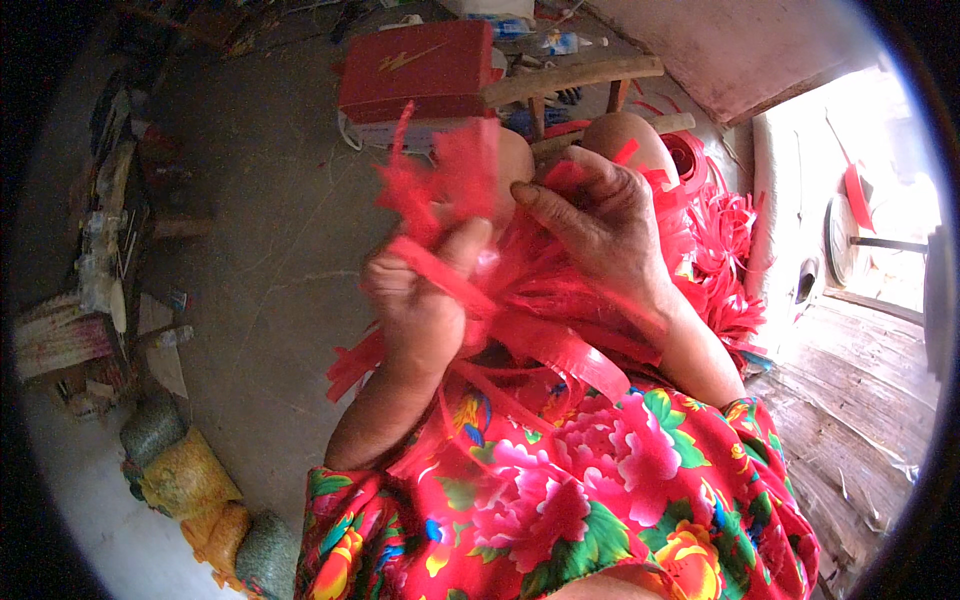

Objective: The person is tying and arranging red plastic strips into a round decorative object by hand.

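Observation:
Red plastic ribbon strips (540,300) lie bunched over my lap, on red floral cloth (560,490). My left hand (420,285) is closed around some of them; their ends stick up past the thumb, blurred by motion. Just to its right, my right hand (605,215) has its fingers curled and thumb stretched toward the left hand. A bit of red strip shows at its fingertips, though the grip is partly hidden. A loose loop of wider ribbon (580,365) hangs below both hands.
A red box (420,70) stands beyond my knees, beside a low wooden stool (575,80). More shredded red ribbon (725,240) and a ribbon roll (685,160) are at the right. Clutter (105,260) lines the left, with stuffed sacks (190,475) lower down. Wooden boards (840,380) lie by the bright doorway.

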